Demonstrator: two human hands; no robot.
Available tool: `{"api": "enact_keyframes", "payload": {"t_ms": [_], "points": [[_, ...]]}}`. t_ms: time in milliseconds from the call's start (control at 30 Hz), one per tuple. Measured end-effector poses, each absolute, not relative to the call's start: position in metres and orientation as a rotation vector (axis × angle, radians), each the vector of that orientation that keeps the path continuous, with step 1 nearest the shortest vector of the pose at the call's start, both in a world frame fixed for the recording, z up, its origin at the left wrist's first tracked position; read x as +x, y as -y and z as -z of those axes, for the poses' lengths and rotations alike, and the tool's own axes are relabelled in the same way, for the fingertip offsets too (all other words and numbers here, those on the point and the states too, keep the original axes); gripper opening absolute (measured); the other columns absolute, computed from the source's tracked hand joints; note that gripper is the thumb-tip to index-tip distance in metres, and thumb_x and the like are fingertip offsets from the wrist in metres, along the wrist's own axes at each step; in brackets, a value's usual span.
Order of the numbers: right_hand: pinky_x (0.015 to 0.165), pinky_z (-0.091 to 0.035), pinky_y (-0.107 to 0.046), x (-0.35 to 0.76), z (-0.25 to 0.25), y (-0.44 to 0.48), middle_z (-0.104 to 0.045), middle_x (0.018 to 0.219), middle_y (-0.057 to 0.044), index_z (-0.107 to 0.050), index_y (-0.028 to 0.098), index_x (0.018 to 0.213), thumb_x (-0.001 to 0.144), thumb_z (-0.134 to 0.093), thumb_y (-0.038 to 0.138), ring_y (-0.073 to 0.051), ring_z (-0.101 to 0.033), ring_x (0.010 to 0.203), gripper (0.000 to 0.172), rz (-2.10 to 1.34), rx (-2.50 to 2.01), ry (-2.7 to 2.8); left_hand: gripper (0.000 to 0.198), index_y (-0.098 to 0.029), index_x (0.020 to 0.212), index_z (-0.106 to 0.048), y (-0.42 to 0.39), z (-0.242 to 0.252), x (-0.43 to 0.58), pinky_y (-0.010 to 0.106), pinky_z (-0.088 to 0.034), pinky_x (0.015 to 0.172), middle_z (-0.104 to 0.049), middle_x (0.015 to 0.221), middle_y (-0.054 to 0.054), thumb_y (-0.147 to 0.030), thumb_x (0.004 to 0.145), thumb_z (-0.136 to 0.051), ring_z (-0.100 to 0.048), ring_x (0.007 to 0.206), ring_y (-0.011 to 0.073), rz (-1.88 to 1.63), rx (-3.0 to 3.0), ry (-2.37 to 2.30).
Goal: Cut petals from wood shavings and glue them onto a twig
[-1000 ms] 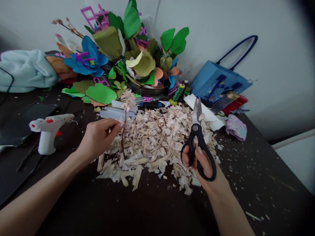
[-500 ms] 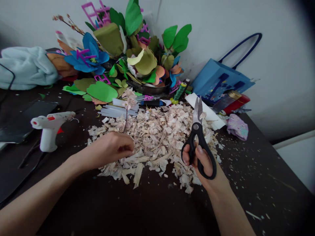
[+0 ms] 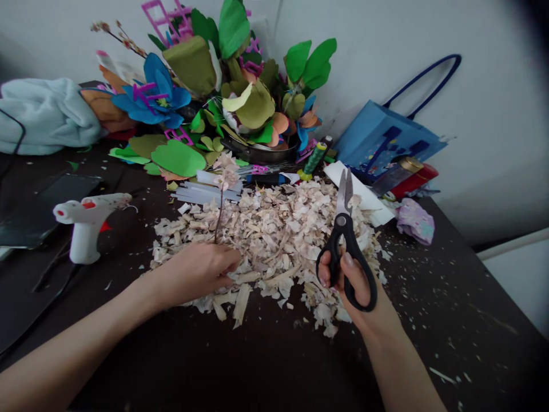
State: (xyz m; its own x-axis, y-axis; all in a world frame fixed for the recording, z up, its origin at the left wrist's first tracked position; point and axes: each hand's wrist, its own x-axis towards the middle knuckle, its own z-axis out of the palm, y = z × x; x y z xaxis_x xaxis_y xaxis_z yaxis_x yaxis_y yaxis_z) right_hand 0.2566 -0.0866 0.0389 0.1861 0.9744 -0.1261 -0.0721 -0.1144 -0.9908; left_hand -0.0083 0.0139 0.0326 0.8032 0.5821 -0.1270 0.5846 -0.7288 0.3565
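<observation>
Probably handling the sprig [image 3: 226, 179], upright over the pile's [image 3: 283, 229] left. Just before its hidden foot, with left hand [image 3: 201, 266]: curled, cannot tell whether pinching anything. With right hand [image 3: 357, 286]: clasping scissors [image 3: 342, 224] over the pile's right, slightly parted; likely calls next for keeping left hand clear.

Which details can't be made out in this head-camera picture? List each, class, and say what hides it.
- Head view: the lower end of the dark stem, hidden behind the left hand.
- Head view: whether that hand pinches the stem, hidden by the hand itself.
- Head view: the rest of the pale cloth, cut off by the left edge.
- Head view: the inside of the blue bag, hidden by its side.
</observation>
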Motion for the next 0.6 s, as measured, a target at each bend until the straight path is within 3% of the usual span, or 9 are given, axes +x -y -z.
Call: {"api": "enact_keyframes", "payload": {"t_ms": [167,333,600], "points": [[0.055,-0.031,-0.029,0.259,-0.037,0.087,-0.056,0.068,-0.002,-0.061,0.021,0.083,0.089,-0.056,0.052,-0.015,-0.049,0.061,0.032,-1.189,-1.307,0.982,0.005,-0.019,0.083,-0.061,-0.018,-0.038,-0.017,0.024,-0.039,0.057,-0.066,0.073,0.001,-0.02,0.084,-0.056,-0.058,0.062,0.0134,-0.186,2.407,-0.874],[0.055,-0.032,-0.028,0.26,-0.036,0.088,-0.055,0.068,-0.001,-0.061,0.021,0.085,0.09,-0.056,0.05,-0.015,-0.049,0.061,0.031,-1.197,-1.291,0.992,0.019,-0.019,0.085,-0.06,-0.029,-0.037,-0.026,0.022,-0.043,0.053,-0.062,0.065,-0.001,-0.037,0.086,-0.059,-0.057,0.057,0.012,-0.468,1.962,-0.993],[0.056,-0.035,-0.029,0.259,-0.036,0.088,-0.056,0.068,-0.002,-0.062,0.02,0.085,0.091,-0.056,0.05,-0.015,-0.049,0.061,0.031,-1.193,-1.275,0.978,0.017,-0.018,0.084,-0.061,-0.031,-0.03,-0.022,0.023,-0.043,0.055,-0.063,0.065,-0.001,-0.035,0.086,-0.059,-0.058,0.058,0.0119,-0.673,1.972,-1.132]]}}
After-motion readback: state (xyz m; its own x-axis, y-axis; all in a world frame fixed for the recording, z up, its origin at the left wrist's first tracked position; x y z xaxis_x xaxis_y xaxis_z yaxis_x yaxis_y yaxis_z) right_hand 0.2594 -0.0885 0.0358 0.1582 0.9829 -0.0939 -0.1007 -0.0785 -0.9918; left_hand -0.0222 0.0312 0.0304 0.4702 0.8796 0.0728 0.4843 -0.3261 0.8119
